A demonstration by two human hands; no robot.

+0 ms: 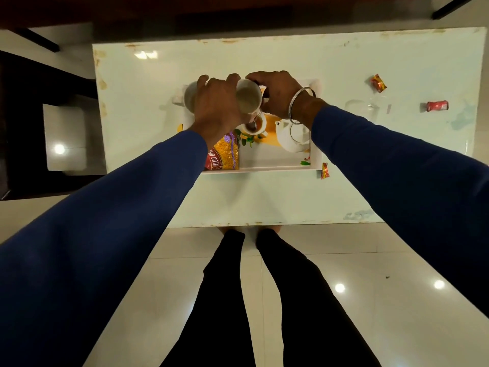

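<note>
- Two hands are on one mug point(248, 98): my left hand point(217, 102) wraps it from the left, with the fingers point(234, 78) curled over its far wall and clamped on.
- My right hand point(279, 92) comes in from the right, and its fingers point(255, 76) curl onto the far rim and right wall. The handle is hidden under the palm, so I cannot tell whether they hook it.
- The mug hangs above the tray point(316, 154) on the tabletop point(291, 202). It is tipped so its mouth faces back toward me, and its long axis slopes from the far end down to the near lip.
- What matters next is the cup point(262, 124), with a strainer point(252, 125) across it. It stands in the tray just below and to the near side of that lip.
- I judge this to be a pour through the strainer. The lip has to stay over the cup, not drift left toward the packet point(225, 154).
- The left hand carries the mug's body and looks better placed to set the tilt, while the right hand steadies it.
- A teapot point(292, 136) stands to the cup's right (near enough to mind the wrist).
</note>
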